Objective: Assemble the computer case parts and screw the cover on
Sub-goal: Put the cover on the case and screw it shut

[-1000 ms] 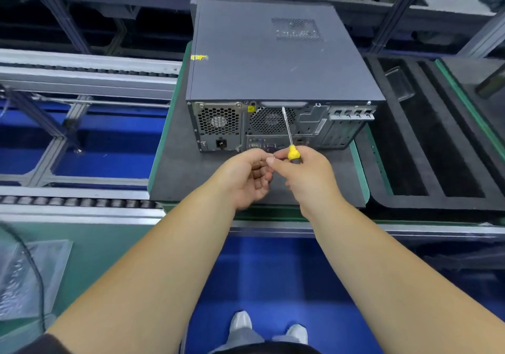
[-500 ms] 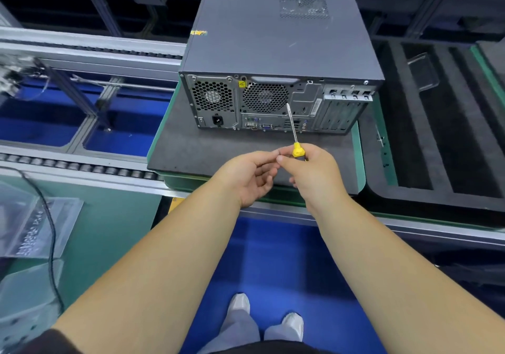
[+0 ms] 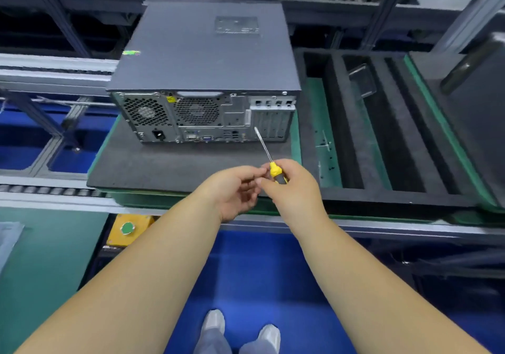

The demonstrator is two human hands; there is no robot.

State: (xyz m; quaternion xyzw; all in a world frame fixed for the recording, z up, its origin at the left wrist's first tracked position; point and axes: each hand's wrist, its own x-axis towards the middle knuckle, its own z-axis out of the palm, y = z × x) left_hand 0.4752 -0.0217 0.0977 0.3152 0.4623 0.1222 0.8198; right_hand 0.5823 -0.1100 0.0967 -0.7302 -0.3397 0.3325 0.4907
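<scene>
Computer case [image 3: 205, 53] is laid flat on the dark foam pad [image 3: 164, 162], rear panel [image 3: 202, 118] turned toward the person, grey cover [image 3: 191, 61] seated on top. 2 fan grilles and a power socket are seen on the rear; 1 screw head is visible at the cover's right rear corner.

Screwdriver [image 3: 269, 157] is gripped by the right hand [image 3: 293, 187]: fingers curled round the yellow and grey handle, shaft angled up and left, tip ending in front of the slot covers on the rear panel's right part. Contact between tip and panel cannot be told.

Left hand [image 3: 235, 189] is held just beside the right, fingers curled, fingertips [image 3: 259, 172] brought to the handle's top by the right thumb. Whether something small is pinched there cannot be told.

Both hands are held above the pad's near edge, clear of the case.

Right of the pad: green tray [image 3: 325, 124] with small dark bits on it, then black foam insert [image 3: 382, 149] with long slots. Yellow box with a green button [image 3: 128, 228] is mounted below the conveyor edge.
</scene>
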